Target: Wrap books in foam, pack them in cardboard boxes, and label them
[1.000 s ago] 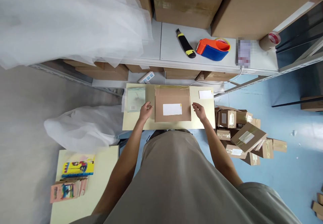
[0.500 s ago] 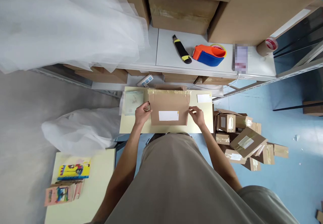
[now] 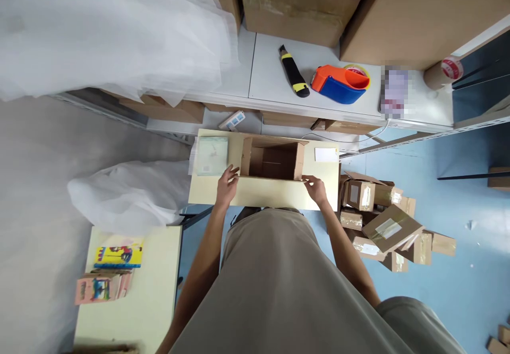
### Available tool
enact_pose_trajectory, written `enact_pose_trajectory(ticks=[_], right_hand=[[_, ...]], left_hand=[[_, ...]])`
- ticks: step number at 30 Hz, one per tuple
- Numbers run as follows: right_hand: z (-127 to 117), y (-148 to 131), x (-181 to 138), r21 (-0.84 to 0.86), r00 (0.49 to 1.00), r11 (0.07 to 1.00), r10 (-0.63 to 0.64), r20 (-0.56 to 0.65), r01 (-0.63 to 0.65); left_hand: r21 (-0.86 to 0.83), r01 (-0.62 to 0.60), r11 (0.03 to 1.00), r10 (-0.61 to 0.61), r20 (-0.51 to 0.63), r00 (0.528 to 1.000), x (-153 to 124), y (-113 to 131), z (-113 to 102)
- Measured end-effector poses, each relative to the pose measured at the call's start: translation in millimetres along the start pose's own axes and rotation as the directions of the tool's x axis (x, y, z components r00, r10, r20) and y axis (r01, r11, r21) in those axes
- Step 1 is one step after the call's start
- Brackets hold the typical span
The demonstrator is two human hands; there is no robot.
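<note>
On the small cream table (image 3: 263,194) in front of me stands a cardboard box (image 3: 298,162), its top open and its dark inside showing. At the box's near left corner, my left hand (image 3: 228,184) pinches the edge of the near flap. My right hand (image 3: 315,189) grips the same edge at the near right corner, fingers closed. The near flap is seen almost edge-on, so the white label on its face is hidden. A pale green flat packet (image 3: 212,156) lies left of the box, and a white label (image 3: 325,154) lies to its right.
A shelf (image 3: 266,72) beyond the table bears a box cutter (image 3: 294,72), an orange and blue tape dispenser (image 3: 340,84) and a tape roll (image 3: 444,72). White foam sheeting (image 3: 119,35) hangs at left. Taped boxes (image 3: 392,226) are piled right; books (image 3: 103,285) lie lower left.
The near flap, upright with its taped edge and label facing me, has swung down toward me, uncovering the box's inside. Both hands stayed on it and moved slightly nearer to me.
</note>
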State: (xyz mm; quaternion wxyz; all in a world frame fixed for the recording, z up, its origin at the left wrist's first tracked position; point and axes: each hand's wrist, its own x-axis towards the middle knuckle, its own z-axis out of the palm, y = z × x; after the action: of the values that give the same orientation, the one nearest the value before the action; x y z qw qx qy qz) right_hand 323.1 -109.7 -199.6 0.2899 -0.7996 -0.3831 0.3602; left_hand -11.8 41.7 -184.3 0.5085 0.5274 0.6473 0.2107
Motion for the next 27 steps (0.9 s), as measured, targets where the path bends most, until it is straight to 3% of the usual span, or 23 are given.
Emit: enact_pose_trajectory(ticks=[2, 5, 9, 13, 18, 23, 27], right_hand=[[-13, -11, 1, -0.035, 0.996, 0.999, -0.040, -0.080, 0.038], [-29, -40, 4, -0.110, 0.974, 0.981, -0.176, -0.144, 0.161], [-28, -87, 14, -0.259, 0.953, 0.923, -0.301, -0.030, 0.283], [-10, -109, 28, -0.403, 0.962, 0.874, -0.255, 0.095, 0.272], [-23, -89, 29, -0.399, 0.964, 0.877, -0.254, 0.083, 0.266], [-54, -41, 20, -0.272, 0.971, 0.936, -0.238, -0.027, 0.222], [-60, -16, 21, -0.164, 0.980, 0.970, -0.190, -0.055, 0.179]], left_hand=[[-0.005, -0.051, 0.999, 0.051, -0.047, 0.998, 0, 7, -11], [0.094, -0.242, 0.966, 0.247, -0.045, 0.968, -2, 32, -23], [0.370, -0.452, 0.812, 0.452, 0.094, 0.887, 3, 73, -11], [0.544, -0.471, 0.694, 0.459, 0.169, 0.872, 18, 87, 14], [0.567, -0.409, 0.715, 0.429, 0.106, 0.897, 30, 72, 5], [0.490, -0.252, 0.835, 0.318, -0.054, 0.946, 28, 53, -22], [0.405, -0.142, 0.903, 0.223, -0.160, 0.962, 22, 44, -26]])
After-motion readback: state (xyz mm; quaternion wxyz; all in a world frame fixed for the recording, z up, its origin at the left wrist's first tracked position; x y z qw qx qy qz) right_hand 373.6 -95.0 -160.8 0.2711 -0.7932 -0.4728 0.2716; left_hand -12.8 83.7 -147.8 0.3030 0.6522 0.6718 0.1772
